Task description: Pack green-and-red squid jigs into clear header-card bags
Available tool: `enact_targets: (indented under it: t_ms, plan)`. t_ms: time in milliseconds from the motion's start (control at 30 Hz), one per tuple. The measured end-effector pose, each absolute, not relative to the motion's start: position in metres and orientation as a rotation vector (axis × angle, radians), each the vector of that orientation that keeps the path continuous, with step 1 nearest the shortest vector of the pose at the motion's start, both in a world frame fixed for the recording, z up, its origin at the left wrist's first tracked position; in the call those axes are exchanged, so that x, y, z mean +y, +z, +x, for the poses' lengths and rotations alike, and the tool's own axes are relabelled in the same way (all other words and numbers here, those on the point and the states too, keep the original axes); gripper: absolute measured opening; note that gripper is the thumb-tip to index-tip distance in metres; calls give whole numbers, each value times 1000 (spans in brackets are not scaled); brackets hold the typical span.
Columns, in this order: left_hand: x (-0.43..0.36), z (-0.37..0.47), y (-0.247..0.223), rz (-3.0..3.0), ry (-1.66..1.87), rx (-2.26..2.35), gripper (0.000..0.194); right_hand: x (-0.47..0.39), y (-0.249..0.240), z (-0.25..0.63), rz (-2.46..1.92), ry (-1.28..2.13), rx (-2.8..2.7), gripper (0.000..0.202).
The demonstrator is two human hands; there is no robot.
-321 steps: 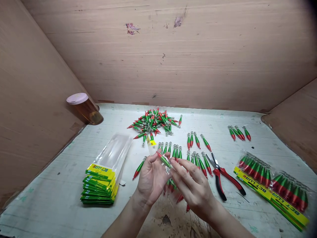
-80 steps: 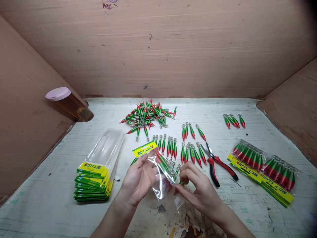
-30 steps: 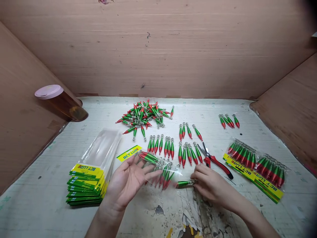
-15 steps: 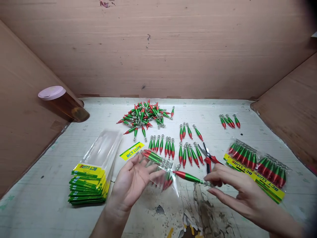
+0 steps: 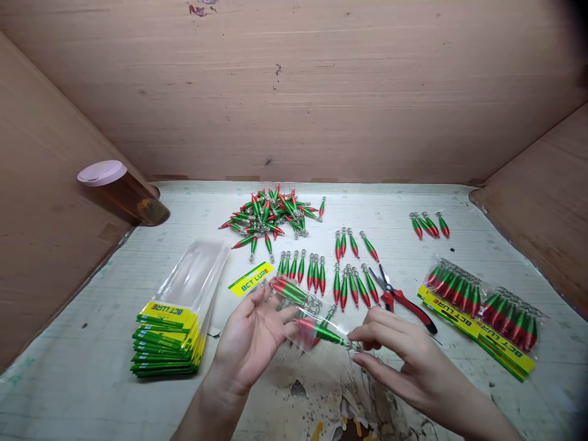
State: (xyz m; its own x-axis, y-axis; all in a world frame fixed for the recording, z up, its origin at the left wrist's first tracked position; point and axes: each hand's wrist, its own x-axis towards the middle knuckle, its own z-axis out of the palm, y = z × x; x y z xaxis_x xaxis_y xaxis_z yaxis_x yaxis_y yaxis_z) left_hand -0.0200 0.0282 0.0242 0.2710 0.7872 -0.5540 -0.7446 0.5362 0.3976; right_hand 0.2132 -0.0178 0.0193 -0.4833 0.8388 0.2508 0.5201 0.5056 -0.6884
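In my left hand (image 5: 250, 337), palm up, rests a clear plastic bag (image 5: 305, 309) with green and red squid jig lures inside; the thumb presses on its near end. My right hand (image 5: 404, 355) pinches another squid jig (image 5: 324, 332) by its hooked end. That jig's red tip points left and its front part lies at or inside the bag's open end. Just beyond the bag stands a row of loose jigs (image 5: 301, 266), and a yellow BCT LURE card (image 5: 250, 279) lies above my left fingers.
A stack of carded bags (image 5: 168, 343) sits at left. Loose jigs (image 5: 271, 214) are heaped at the back. Red-handled pliers (image 5: 408, 300) and filled packs (image 5: 459, 294) lie at right. A lidded cup (image 5: 124, 193) stands by the left cardboard wall (image 5: 46, 153).
My right hand has moved left, bringing the jig from outside the bag's opening to overlap it. The pliers are now more fully exposed. My left hand still supports the bag.
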Motion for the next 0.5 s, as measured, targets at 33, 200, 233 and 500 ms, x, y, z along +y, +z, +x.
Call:
enact_targets:
  t_ms: [33,200,233,500]
  plan:
    - [28,-19,25,78,1025,777,24,-17,17,208,-1100,720,-2150,7]
    - [26,-12,27,124,1030,714,30,-16,7,187,-1077,608,-2075,10]
    - [26,-12,27,125,1034,713,30,-16,6,183,-1081,568,-2075,9]
    - [23,-8,27,100,1021,726,27,-12,0,165,-1074,134,-2129,13]
